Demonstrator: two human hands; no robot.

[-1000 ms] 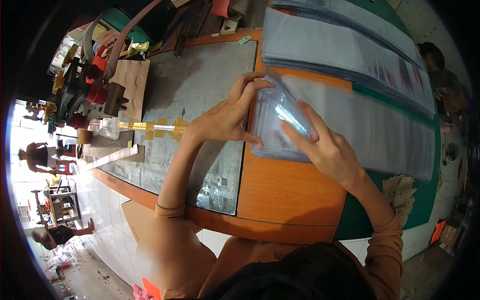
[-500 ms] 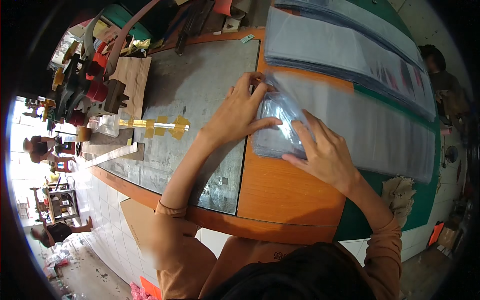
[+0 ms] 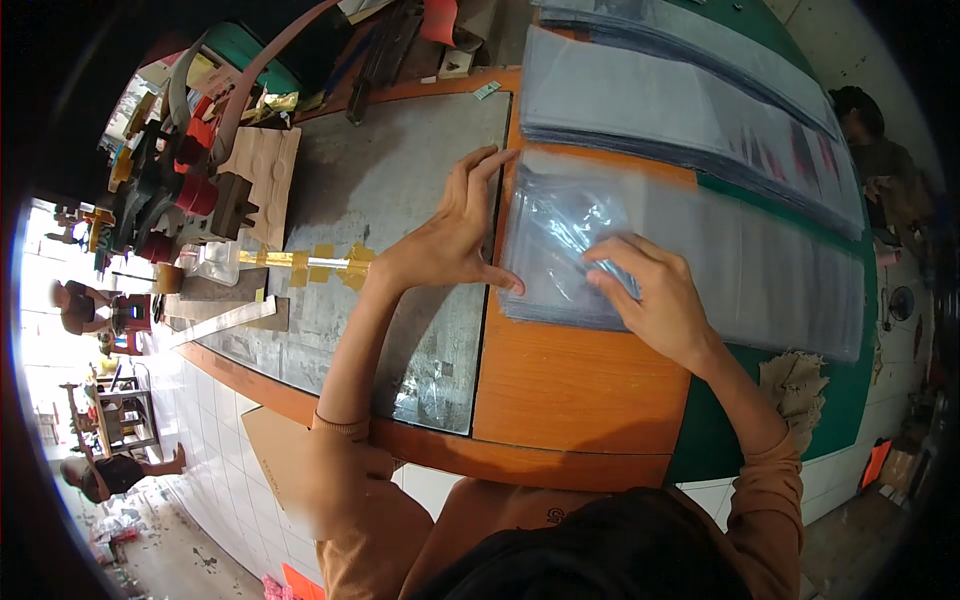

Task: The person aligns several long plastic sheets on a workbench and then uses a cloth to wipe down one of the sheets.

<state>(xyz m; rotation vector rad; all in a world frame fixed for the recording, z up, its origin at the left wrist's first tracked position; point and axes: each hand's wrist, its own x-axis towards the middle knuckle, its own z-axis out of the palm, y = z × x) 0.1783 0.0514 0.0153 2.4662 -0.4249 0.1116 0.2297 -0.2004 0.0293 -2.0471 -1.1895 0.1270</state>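
Clear plastic sheets (image 3: 740,262) lie stacked across the orange wooden tabletop (image 3: 570,390) and a green surface (image 3: 722,425), the uppermost puckered where the right hand (image 3: 655,297) pinches it between thumb and fingers. The left hand (image 3: 440,240), thumb and fingers spread apart, rests along the stack's left edge. Further stacks (image 3: 670,95) lie beyond; a frayed cloth (image 3: 793,385) sits nearer, and a grey plate (image 3: 400,160) lies to the left.

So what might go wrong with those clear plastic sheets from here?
The right hand pinches the wrinkled top sheet, which could crease or bring others along. The left hand is spread along the left edge of the pile; a tug might skew the layers.
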